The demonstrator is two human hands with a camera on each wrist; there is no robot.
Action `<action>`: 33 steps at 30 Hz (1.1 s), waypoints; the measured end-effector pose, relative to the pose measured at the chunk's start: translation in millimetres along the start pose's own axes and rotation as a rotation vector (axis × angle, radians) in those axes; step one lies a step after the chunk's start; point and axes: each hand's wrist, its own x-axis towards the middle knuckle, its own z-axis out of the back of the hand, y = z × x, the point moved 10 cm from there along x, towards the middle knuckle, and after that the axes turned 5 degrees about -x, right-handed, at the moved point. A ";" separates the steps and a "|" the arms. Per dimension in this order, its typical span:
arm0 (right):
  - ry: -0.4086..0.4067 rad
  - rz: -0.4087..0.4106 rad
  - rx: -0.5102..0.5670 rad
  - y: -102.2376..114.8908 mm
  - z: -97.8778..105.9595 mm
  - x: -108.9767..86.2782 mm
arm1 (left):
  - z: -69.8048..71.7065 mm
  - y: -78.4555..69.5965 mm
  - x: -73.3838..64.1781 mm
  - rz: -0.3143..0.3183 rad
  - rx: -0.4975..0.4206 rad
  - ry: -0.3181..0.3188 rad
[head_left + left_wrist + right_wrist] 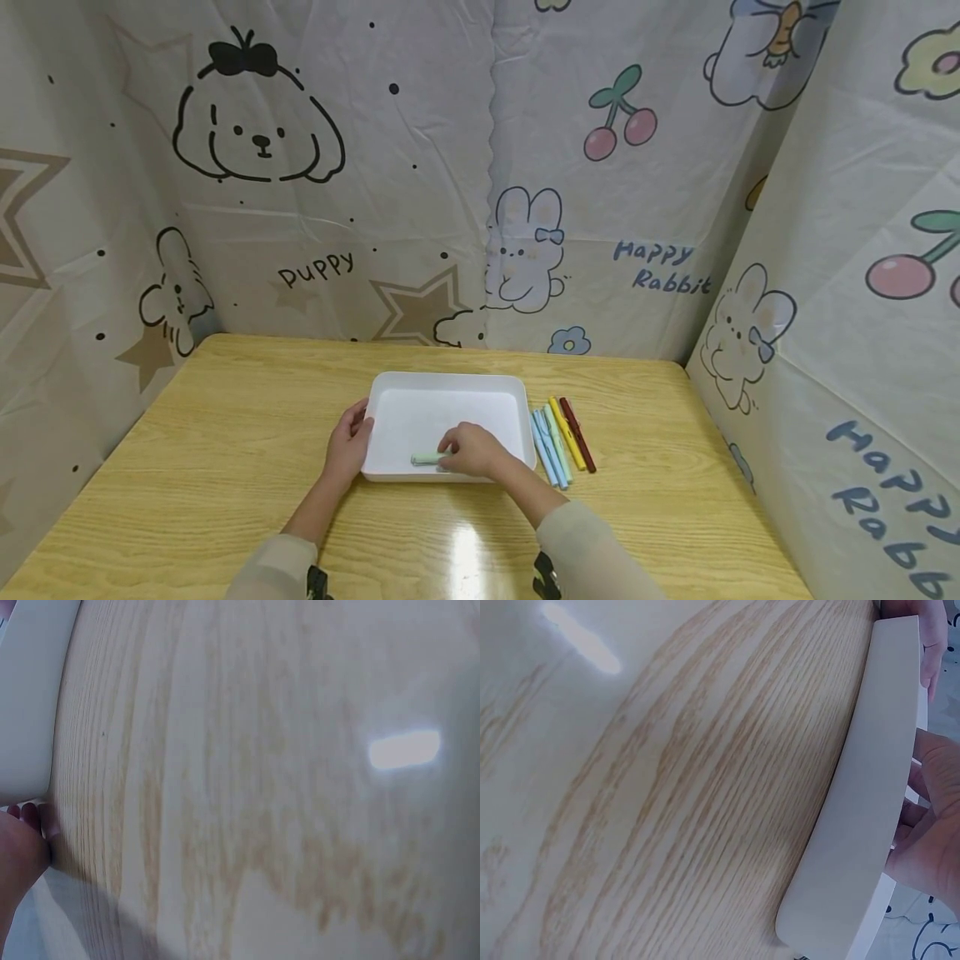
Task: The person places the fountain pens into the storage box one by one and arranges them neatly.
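Note:
A shallow white tray [447, 397] lies on the table. My left hand [348, 443] grips its left side, with the thumb by the rim and the fingers along the outer wall. Inside the tray, near its front wall, my right hand [476, 451] pinches the right end of a light green pen [424, 458], which lies roughly level. In the right wrist view, the front wall of the tray [847, 787] hides the pen and part of the right fingers. Only a piece of the left hand [21, 851] shows in the left wrist view, beside the tray's corner.
Just right of the tray, side by side, lie several pens: light blue ones [546, 450], a light green one [558, 446], a yellow one [567, 435] and a dark red one [578, 435]. Printed cloth [420, 167] hangs behind and beside the wooden table [247, 417].

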 end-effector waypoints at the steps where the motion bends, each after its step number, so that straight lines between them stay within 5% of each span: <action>1: -0.003 0.001 -0.002 -0.1 0.5 0.3 | 0.0 -0.2 0.0 0.000 0.000 0.001; 33: -0.140 0.068 0.006 -8.8 50.9 -11.0 | 0.0 -4.0 -2.9 0.001 -0.001 -0.006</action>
